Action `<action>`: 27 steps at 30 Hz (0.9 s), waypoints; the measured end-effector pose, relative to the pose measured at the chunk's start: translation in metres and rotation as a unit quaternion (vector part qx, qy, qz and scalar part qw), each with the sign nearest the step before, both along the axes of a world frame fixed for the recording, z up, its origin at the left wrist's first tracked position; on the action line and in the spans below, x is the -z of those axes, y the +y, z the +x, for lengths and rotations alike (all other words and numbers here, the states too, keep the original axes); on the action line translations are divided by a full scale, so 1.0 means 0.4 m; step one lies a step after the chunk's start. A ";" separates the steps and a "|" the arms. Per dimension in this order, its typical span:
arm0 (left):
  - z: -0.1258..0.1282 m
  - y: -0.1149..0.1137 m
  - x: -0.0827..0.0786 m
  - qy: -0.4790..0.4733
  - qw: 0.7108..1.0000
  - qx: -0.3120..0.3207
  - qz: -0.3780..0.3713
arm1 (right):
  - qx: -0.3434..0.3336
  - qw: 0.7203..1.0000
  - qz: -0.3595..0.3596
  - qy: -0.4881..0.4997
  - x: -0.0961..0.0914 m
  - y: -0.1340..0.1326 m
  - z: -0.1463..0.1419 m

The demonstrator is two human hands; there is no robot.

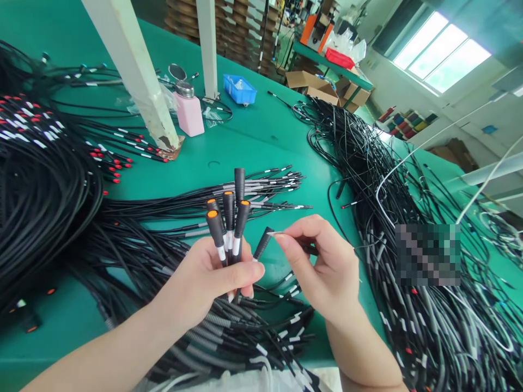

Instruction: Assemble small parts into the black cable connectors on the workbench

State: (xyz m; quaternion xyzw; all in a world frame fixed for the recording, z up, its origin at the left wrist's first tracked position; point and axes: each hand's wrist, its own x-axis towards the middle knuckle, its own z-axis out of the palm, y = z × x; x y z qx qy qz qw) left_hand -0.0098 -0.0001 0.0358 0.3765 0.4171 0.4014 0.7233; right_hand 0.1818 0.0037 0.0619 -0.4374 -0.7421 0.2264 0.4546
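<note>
My left hand [208,280] is closed around several black cable connectors [229,218]. Most show orange end faces and white labels below, and they point upward in a bunch. One more connector [262,244] leans to the right, apart from the bunch, its lower end at my left thumb and fingertips. My right hand [329,267] is pinched, its thumb and forefinger tips right beside that connector's upper end. A dark piece [309,249] shows between the right-hand fingers; its kind is unclear. Behind and below my hands lie black cables with grey ribbed sleeves [261,188].
Coiled black cables [44,179] with red tips fill the left. A long cable heap [392,179] runs down the right. A pink pump bottle [189,115], a blue bin [239,90] and white posts [139,71] stand on the green table [265,128].
</note>
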 end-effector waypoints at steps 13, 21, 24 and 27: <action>-0.001 -0.003 -0.002 0.007 1.000 0.000 0.002 | 0.002 0.995 -0.075 0.070 -0.003 0.007 -0.001; 0.002 -0.002 -0.004 0.006 1.000 0.004 0.000 | -0.024 0.999 -0.033 0.021 0.003 -0.002 -0.012; 0.003 -0.002 -0.006 0.001 1.000 -0.011 -0.009 | -0.037 0.995 -0.079 0.053 0.003 -0.002 -0.011; 0.004 -0.002 -0.006 -0.016 1.000 -0.022 -0.014 | -0.001 0.995 -0.060 0.082 0.010 0.003 -0.008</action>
